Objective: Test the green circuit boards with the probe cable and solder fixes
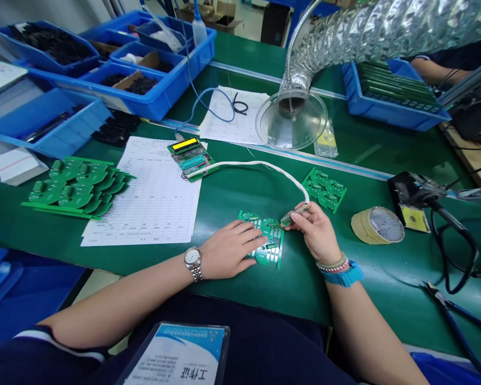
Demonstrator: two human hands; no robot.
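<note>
A green circuit board panel (pixel 273 247) lies on the green bench in front of me. My left hand (pixel 230 248) rests flat on its left part, fingers stretched out, holding it down. My right hand (pixel 316 230) pinches a small connector (pixel 292 216) at the end of a white sleeved cable (pixel 260 166) and holds its tip against the panel's upper right edge. The cable arcs back to a test board with a yellow display (pixel 189 155).
A stack of green panels (pixel 78 187) lies left, beside a printed form (pixel 152 195). Another panel (pixel 324 190), a tape roll (pixel 377 224), a soldering iron stand (pixel 414 195) and pliers (pixel 457 313) lie right. A fume hood (pixel 292 120) hangs behind. Blue bins (pixel 144 69) stand far left.
</note>
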